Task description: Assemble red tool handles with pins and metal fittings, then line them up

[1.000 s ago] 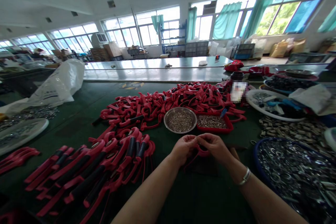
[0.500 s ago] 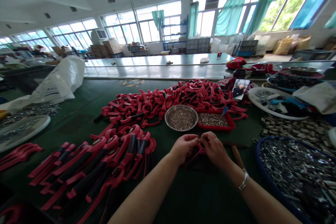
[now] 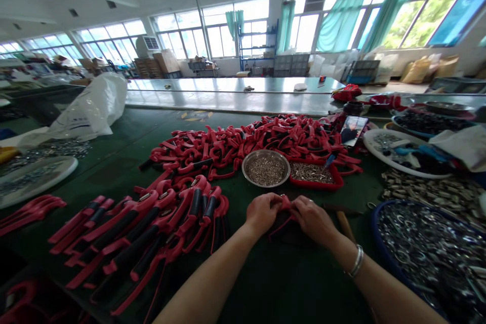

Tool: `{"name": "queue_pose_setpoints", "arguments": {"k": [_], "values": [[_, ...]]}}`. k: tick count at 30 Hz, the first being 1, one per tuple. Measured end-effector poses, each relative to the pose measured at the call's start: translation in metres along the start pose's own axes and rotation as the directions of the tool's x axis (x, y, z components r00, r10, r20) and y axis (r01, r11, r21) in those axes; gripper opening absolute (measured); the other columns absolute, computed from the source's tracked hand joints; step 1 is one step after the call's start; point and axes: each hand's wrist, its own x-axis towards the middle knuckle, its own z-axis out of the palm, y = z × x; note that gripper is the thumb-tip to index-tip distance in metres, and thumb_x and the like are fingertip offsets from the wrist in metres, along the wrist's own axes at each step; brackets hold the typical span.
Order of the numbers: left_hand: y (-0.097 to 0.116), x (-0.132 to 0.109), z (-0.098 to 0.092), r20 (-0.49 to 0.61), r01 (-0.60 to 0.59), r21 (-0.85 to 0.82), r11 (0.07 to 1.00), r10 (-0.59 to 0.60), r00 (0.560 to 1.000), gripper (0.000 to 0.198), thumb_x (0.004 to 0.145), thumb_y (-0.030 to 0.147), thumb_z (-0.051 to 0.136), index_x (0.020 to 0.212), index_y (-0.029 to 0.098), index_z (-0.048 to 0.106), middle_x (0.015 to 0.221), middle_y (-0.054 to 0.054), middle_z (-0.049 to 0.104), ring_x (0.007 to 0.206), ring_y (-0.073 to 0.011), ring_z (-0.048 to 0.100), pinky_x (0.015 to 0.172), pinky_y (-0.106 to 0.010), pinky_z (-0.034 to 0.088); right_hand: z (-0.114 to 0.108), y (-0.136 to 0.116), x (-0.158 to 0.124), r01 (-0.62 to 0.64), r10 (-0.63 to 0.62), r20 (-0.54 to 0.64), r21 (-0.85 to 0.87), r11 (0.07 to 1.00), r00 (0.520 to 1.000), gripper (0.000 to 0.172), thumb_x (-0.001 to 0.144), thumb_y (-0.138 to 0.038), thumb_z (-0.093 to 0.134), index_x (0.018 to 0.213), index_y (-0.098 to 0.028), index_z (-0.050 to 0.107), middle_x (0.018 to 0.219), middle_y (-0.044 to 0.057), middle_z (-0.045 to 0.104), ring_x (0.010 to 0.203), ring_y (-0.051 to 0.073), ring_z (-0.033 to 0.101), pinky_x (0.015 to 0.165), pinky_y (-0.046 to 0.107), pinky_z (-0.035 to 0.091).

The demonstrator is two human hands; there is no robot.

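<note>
Between my two hands is a red plastic part (image 3: 285,203), with a dark section hanging below it. My left hand (image 3: 264,212) pinches its left side, fingers closed. On the other side my right hand (image 3: 313,218), with a ring and a silver bracelet at the wrist, closes its fingers on the same part. Just beyond them sit a round metal bowl (image 3: 266,171) of small metal pieces and a red tray (image 3: 337,182) of small pins. Behind these lies a heap of red parts (image 3: 228,144). Red handles with black grips (image 3: 152,223) are lined up left of my hands.
A blue-rimmed basin (image 3: 375,228) of metal rings stands at the right, beside a wooden-handled tool (image 3: 345,225) and a pile of metal pieces (image 3: 429,192). A phone (image 3: 354,130) leans behind. White plates (image 3: 70,167) and a plastic bag (image 3: 94,106) are at the left.
The view has shifted slightly, moving the scene to the right. My right hand has turned flatter over the red part, and more of the part shows between my fingers.
</note>
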Motion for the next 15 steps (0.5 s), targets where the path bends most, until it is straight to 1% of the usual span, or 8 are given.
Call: {"name": "queue_pose_setpoints", "arguments": {"k": [4, 8, 13, 15], "values": [[0.003, -0.002, -0.003, 0.007, -0.006, 0.093, 0.996, 0.005, 1.0, 0.017, 0.081, 0.028, 0.052, 0.092, 0.026, 0.065, 0.094, 0.003, 0.067, 0.086, -0.0142, 0.06, 0.073, -0.023, 0.043, -0.002, 0.001, 0.0, 0.028, -0.028, 0.036, 0.001, 1.0, 0.999, 0.016, 0.088, -0.023, 0.039, 0.086, -0.018, 0.054, 0.09, 0.006, 0.056, 0.078, 0.015, 0.056, 0.065, 0.024, 0.042], [0.005, -0.005, -0.003, -0.023, -0.03, 0.19, 0.981, 0.034, 0.999, 0.018, 0.081, 0.028, 0.051, 0.093, 0.028, 0.064, 0.096, 0.004, 0.066, 0.088, -0.0146, 0.059, 0.074, -0.023, 0.042, 0.0, 0.003, -0.001, 0.048, -0.047, 0.053, -0.003, 0.999, 0.997, 0.016, 0.088, -0.021, 0.038, 0.087, -0.016, 0.053, 0.089, 0.007, 0.055, 0.078, 0.016, 0.055, 0.067, 0.025, 0.041], [0.004, -0.007, -0.003, -0.041, -0.024, 0.256, 0.966, 0.035, 0.999, 0.018, 0.08, 0.037, 0.053, 0.089, 0.028, 0.066, 0.092, 0.003, 0.067, 0.087, -0.0152, 0.058, 0.074, -0.024, 0.041, 0.008, 0.007, -0.002, -0.033, 0.033, -0.032, 0.001, 0.999, 0.999, 0.017, 0.088, -0.022, 0.036, 0.086, -0.018, 0.052, 0.087, 0.006, 0.055, 0.076, 0.016, 0.055, 0.066, 0.026, 0.041], [0.003, -0.006, -0.003, -0.05, -0.019, 0.269, 0.963, 0.034, 0.998, 0.017, 0.08, 0.038, 0.054, 0.087, 0.028, 0.067, 0.09, 0.002, 0.067, 0.087, -0.0157, 0.057, 0.075, -0.024, 0.04, 0.01, 0.007, -0.002, -0.037, 0.037, -0.049, 0.003, 0.999, 0.998, 0.017, 0.088, -0.022, 0.036, 0.085, -0.018, 0.053, 0.086, 0.006, 0.056, 0.076, 0.016, 0.055, 0.068, 0.026, 0.041]]}}
